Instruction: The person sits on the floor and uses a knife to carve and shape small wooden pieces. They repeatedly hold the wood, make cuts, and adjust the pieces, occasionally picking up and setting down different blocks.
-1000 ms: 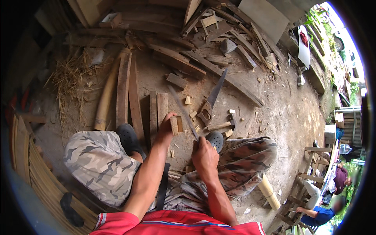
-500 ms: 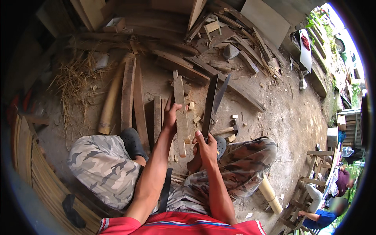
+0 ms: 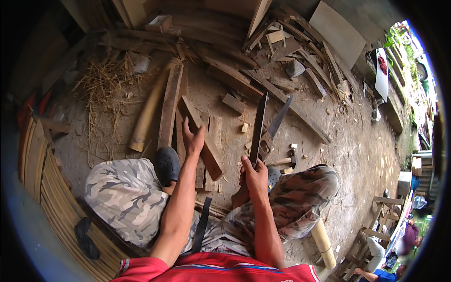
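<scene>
The dirt floor (image 3: 357,160) spread under everything, and the person sat low over it, knees bent outward in camouflage trousers (image 3: 124,199). A long beam (image 3: 305,120) lay slantwise across the ground ahead. To the left, a 2nd beam (image 3: 170,108) ran beside a bamboo pole (image 3: 152,113), with a heap of straw (image 3: 105,87) farther left.

Smaller than these, a handsaw (image 3: 278,121) lay on the ground near the right foot, its blade pointing away from the person. Just left of it in the view, a long dark blade (image 3: 260,124) pointed forward from the right hand (image 3: 255,176), whose fingers were closed around its near end, the thumb laid along the top.

The plank (image 3: 209,152) was at the left hand (image 3: 193,140), in front of the left shin. It slanted from upper left to lower right, its near end overlapping 2 boards (image 3: 215,129) on the floor. The left fingers grasped it by its left side, somewhat spread; their undersides were hidden.

Smaller again, a hammer (image 3: 280,161) lay by the right clog (image 3: 274,176), and a tiny wood offcut (image 3: 244,127) sat between the plank and the dark blade.
</scene>
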The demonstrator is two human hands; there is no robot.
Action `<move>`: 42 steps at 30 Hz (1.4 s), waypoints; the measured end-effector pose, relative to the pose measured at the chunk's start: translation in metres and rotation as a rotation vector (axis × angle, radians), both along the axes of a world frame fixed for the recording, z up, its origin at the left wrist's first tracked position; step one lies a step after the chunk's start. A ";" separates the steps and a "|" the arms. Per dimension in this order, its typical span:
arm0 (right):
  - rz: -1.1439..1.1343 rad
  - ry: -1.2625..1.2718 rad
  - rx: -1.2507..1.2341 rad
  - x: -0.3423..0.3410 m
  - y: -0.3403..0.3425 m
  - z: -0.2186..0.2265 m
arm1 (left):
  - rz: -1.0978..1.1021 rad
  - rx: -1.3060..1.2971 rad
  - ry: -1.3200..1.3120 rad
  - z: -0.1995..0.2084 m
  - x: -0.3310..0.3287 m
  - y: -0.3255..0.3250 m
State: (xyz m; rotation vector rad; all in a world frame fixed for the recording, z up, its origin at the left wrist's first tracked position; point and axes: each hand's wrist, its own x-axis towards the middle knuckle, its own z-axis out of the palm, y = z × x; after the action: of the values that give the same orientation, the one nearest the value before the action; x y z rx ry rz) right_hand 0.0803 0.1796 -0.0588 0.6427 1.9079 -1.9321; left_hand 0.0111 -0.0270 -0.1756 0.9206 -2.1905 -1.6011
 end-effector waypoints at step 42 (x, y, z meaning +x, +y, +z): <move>0.267 -0.063 0.046 -0.030 -0.046 -0.100 | -0.324 0.732 0.342 -0.008 0.015 -0.001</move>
State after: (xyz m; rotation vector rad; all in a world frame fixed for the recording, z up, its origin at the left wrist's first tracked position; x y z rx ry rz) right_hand 0.0508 0.1339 -0.1589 0.4300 1.8957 -1.6874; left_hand 0.0256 -0.0283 -0.1834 0.3867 -1.5757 -2.5712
